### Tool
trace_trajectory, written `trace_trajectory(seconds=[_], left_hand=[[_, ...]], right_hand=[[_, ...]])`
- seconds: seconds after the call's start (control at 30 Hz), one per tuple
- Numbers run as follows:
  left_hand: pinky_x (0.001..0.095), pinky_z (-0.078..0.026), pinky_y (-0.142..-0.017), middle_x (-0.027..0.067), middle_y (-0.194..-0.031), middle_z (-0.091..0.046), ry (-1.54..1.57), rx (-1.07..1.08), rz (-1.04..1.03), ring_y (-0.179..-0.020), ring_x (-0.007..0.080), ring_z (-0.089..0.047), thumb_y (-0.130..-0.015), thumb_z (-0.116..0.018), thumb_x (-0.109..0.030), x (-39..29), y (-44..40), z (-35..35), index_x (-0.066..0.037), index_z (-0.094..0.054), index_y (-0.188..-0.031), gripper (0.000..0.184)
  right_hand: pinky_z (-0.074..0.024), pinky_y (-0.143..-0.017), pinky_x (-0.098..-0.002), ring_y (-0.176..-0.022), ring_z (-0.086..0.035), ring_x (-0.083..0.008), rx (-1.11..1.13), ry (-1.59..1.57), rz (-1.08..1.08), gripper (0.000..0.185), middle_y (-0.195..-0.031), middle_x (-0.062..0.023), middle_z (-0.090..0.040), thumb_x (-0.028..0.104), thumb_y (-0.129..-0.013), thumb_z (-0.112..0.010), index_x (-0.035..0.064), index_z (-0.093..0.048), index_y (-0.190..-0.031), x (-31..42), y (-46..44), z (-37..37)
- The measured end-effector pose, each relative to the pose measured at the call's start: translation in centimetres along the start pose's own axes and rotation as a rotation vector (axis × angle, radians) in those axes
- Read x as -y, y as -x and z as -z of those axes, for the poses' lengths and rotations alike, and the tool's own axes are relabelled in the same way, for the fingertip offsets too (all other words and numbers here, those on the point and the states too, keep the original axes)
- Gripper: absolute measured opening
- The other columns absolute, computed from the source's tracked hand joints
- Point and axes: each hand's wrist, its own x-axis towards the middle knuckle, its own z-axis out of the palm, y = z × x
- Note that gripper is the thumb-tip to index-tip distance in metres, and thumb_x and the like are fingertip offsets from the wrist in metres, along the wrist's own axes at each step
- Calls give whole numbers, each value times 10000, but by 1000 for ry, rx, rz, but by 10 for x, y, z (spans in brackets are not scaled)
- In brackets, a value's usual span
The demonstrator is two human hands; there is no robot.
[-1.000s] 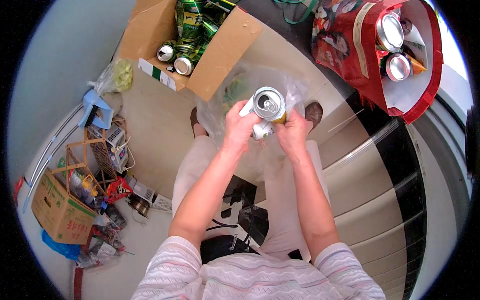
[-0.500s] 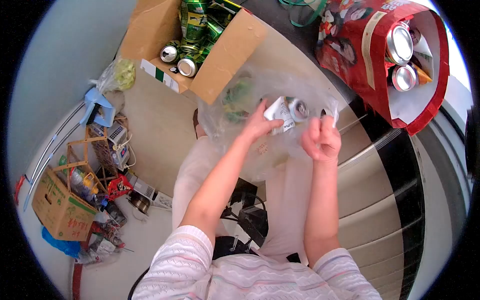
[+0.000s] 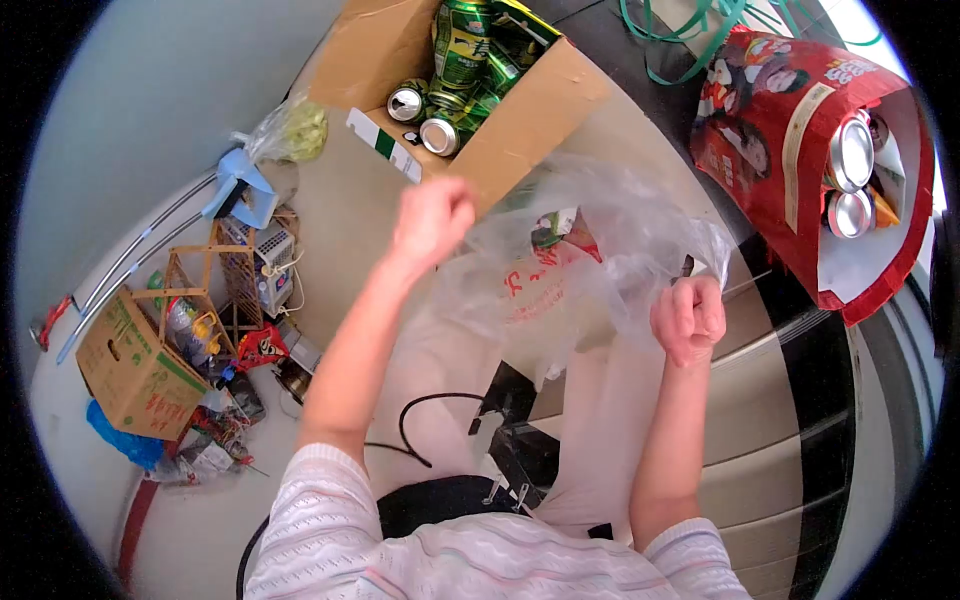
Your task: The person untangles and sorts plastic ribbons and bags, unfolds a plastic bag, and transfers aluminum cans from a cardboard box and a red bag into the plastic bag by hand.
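A clear plastic bag [image 3: 600, 240] with red print spreads over my lap, with something green and red showing through it. My right hand [image 3: 690, 318] is closed on the bag's right edge. My left hand [image 3: 432, 222] is raised at the bag's left side, fingers curled in; whether it holds a bit of the plastic cannot be made out. Just beyond it stands an open cardboard box [image 3: 545, 115] with several green cans [image 3: 462, 45] inside. The white cans are not visible now.
A red bag [image 3: 750, 150] with cans stands at the upper right, near green straps [image 3: 690, 40]. On the left are a blue dustpan [image 3: 240, 190], a wooden rack [image 3: 238, 270], a printed carton [image 3: 140, 370] and a knotted bag [image 3: 300, 130].
The white cans have gone from between my hands. My hands have moved apart, the left one up and left, the right one lower. The view has shifted left, and the bag is pulled wider.
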Motion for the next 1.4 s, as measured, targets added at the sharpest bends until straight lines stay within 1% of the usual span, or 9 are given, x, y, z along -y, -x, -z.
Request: trace_trajectory(seconds=[0.1, 0.2, 0.4, 0.7, 0.83, 0.93, 1.0, 1.23, 1.4], left_hand=[[382, -460, -761, 145, -902, -588, -243, -214, -111, -876, 289, -575, -744, -538, -114, 6, -71, 11, -49, -611, -943, 222], [395, -418, -895, 160, -1151, -492, -543, 194, 301, -1050, 321, -506, -729, -563, -111, 36, -130, -12, -83, -538, -1110, 383], [440, -429, -879, 147, -1221, -460, -736, 312, 293, -1095, 351, -483, -779, -518, -129, 76, -146, -42, -86, -580, -1090, 320], [244, -446, -691, 29, -866, -606, 136, 9, 252, -771, 118, -563, -636, -659, -258, -6, -45, 99, -67, -594, -1042, 453], [209, -437, -666, -26, -864, -568, 746, 241, 138, -761, 63, -523, -659, -687, -209, -34, 1, 101, -55, -567, -1063, 449], [247, -464, -657, 56, -817, -609, 443, 472, 126, -753, 117, -575, -677, -705, -305, -65, -3, 21, -55, -575, -1014, 439], [418, -459, -749, 169, -950, -589, 113, 334, -126, -879, 322, -577, -689, -613, -445, -72, -6, -50, -81, -567, -1050, 515], [242, -473, -663, 65, -844, -628, 360, -288, -35, -757, 117, -591, -724, -636, -164, -38, -78, -15, -46, -626, -933, 241], [412, -362, -934, 212, -1239, -411, -244, -373, 231, -1134, 345, -417, -570, -756, -392, 35, -184, -8, -78, -222, -1335, 985]], right_hand=[[-325, -221, -248, -312, -468, -203, -85, 3, -16, 251, -769, -179, -598, -124, -735, -475, 91, -598, -695, -6, -2, -4], [-325, -220, -251, -308, -458, -207, -125, 10, -25, 272, -754, -182, -592, -148, -716, -461, 88, -594, -694, -10, -3, -4], [-328, -230, -249, -330, -469, -215, -139, 14, -31, 302, -770, -169, -584, -170, -704, -449, 94, -593, -726, -12, -1, 1], [-412, -332, -283, -435, -533, -253, -63, -38, -13, 113, -889, -225, -566, -21, -774, -492, 50, -565, -822, -13, 3, 14], [-407, -325, -278, -438, -537, -251, -71, -39, -20, 106, -888, -219, -568, -10, -772, -500, 57, -568, -815, -12, -1, 11], [-327, -260, -244, -361, -475, -227, -154, 7, -50, 247, -820, -156, -588, -122, -732, -485, 101, -591, -745, -11, -8, -1], [-327, -261, -245, -365, -480, -229, -131, 9, -46, 227, -821, -159, -588, -107, -747, -489, 97, -590, -742, -12, -8, 0], [-380, -265, -269, -363, -480, -240, -52, -13, -43, 163, -789, -185, -572, -67, -778, -490, 55, -574, -711, -12, -2, 0], [-402, -273, -282, -395, -497, -254, -89, -20, -33, 105, -753, -216, -554, -29, -775, -518, 24, -560, -695, -14, -3, -6]])
